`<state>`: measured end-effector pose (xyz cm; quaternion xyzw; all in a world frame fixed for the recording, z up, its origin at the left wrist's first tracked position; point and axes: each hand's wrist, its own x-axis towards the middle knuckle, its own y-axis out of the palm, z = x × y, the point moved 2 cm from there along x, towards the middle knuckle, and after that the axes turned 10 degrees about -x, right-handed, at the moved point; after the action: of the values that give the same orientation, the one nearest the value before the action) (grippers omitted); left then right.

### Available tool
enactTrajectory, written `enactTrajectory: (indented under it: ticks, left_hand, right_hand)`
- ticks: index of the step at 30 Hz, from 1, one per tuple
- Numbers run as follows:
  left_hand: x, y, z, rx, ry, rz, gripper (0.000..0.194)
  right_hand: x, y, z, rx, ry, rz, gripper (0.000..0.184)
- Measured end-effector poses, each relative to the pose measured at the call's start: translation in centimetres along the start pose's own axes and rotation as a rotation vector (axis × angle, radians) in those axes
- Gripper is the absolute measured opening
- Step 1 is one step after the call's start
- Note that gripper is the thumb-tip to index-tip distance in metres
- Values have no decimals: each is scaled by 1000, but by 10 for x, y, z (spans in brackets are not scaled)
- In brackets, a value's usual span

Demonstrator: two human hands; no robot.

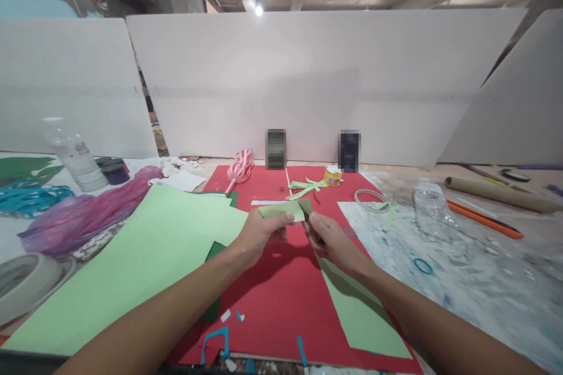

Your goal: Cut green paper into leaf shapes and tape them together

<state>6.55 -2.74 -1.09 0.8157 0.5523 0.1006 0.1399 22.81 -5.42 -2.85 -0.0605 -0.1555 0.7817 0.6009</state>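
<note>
My left hand [259, 231] is closed on a small light green paper piece [279, 210], thumb on top, above the red sheet [272, 287]. Facing it, my right hand [329, 237] is closed around a slim dark tool [307, 215] that looks like scissors, mostly hidden by the fingers. Its tip meets the right end of the paper, where a darker flap stands up. A long light green paper strip [356, 304] lies under my right forearm. Large light green sheets [145, 246] spread out on the left, partly beneath my left arm.
Beyond my hands are cut green strips [308, 186], a tape roll [333, 176], a pink paper tassel [241, 167] and two upright phones [275, 149]. Bottles [77, 155], pink plastic [92, 211] and tape rolls [26, 281] stand left. An orange cutter [484, 220] lies right.
</note>
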Motion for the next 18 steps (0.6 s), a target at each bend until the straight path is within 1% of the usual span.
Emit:
enactTrajectory:
  ticks: [3,10,18]
  left_hand:
    - [0,1,-1,-45,3,-17,24]
    - [0,2,-1,-72,-19,-41,23]
    - [1,-1,4,-7,-21,17,26]
  right_hand:
    - [1,0,0,20,-1,11,47]
    - [-1,1,4,16,12,12,47]
    - [-1,0,4,25,4,13,45]
